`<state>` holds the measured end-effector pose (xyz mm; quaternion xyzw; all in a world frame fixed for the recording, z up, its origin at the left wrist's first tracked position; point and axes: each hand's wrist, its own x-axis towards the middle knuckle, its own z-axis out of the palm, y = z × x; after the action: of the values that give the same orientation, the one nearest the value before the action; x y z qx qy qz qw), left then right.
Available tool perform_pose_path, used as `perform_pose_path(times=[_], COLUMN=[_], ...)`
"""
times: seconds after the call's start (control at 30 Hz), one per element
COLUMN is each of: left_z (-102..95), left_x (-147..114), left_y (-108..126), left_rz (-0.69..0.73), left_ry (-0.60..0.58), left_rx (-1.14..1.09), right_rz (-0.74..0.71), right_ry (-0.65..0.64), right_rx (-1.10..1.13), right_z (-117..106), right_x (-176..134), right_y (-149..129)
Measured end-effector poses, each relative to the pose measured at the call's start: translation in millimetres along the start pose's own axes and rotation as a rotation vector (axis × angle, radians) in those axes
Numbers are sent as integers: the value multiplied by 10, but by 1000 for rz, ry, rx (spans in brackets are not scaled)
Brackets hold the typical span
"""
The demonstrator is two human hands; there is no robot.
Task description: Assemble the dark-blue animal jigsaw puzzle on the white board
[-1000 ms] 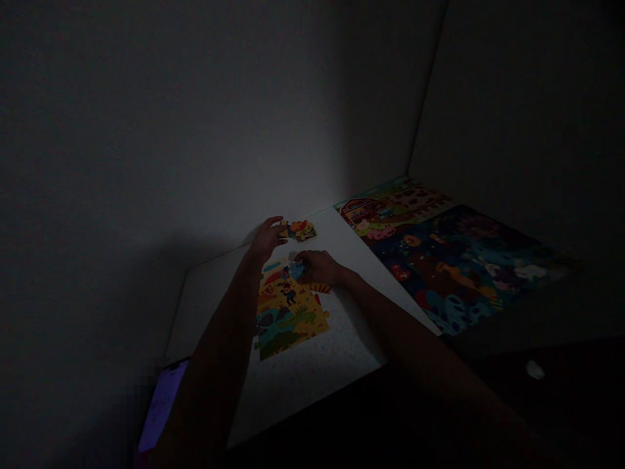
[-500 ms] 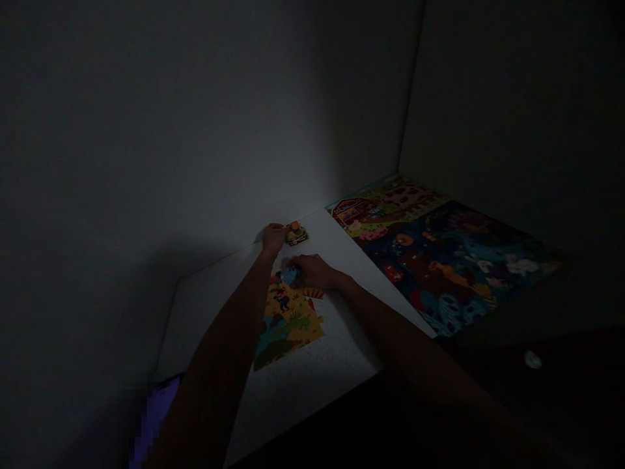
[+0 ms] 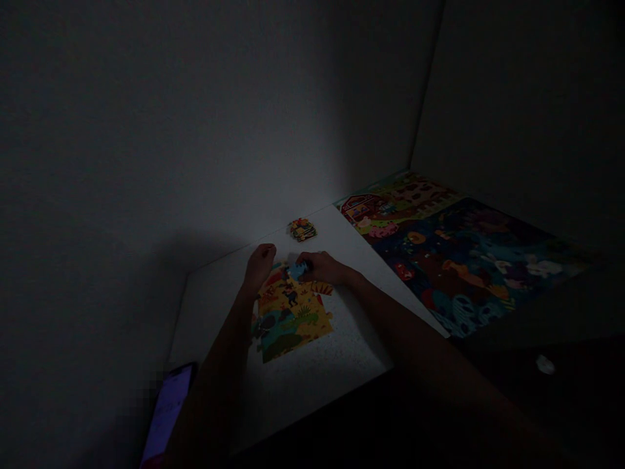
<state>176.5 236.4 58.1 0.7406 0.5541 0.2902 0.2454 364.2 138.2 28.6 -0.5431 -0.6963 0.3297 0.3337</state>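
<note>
A partly joined jigsaw puzzle (image 3: 293, 319), mostly yellow with a green and teal lower part, lies on the white table (image 3: 215, 280). At its upper edge my right hand (image 3: 319, 266) is closed on a light blue puzzle piece (image 3: 297, 269). My left hand (image 3: 261, 262) is over the puzzle's upper left corner, its fingers curled together; whatever they may hold is too dark to make out. Beyond both hands, near the wall, sits a small pile of puzzle pieces (image 3: 303, 230). An orange striped piece (image 3: 321, 288) shows just below my right hand.
Large colourful picture sheets (image 3: 439, 260), a farm scene and a dark animal scene, cover the right part of the table. A phone with a lit screen (image 3: 168, 410) is at the lower left. Walls (image 3: 273, 117) close off the back and right. A small white object (image 3: 545, 365) shows at lower right.
My left hand has drawn back from the pile toward the puzzle's upper left corner. My right hand stays by the upper edge with the blue piece. The view has shifted slightly.
</note>
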Motion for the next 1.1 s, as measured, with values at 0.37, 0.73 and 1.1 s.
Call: perform_pose_path(times=[0.37, 0.73, 1.1], left_z=[-194, -141, -130], left_x=[-849, -901, -833], left_y=[-559, -560, -555], left_rz=[166, 203, 198], left_ry=[37, -43, 31], left_rx=[344, 368, 330], right_rz=[65, 138, 169], right_ry=[-207, 68, 571], right_rx=[446, 191, 276], right_z=[-75, 82, -259], right_x=[-87, -32, 409], right_y=[-163, -157, 31])
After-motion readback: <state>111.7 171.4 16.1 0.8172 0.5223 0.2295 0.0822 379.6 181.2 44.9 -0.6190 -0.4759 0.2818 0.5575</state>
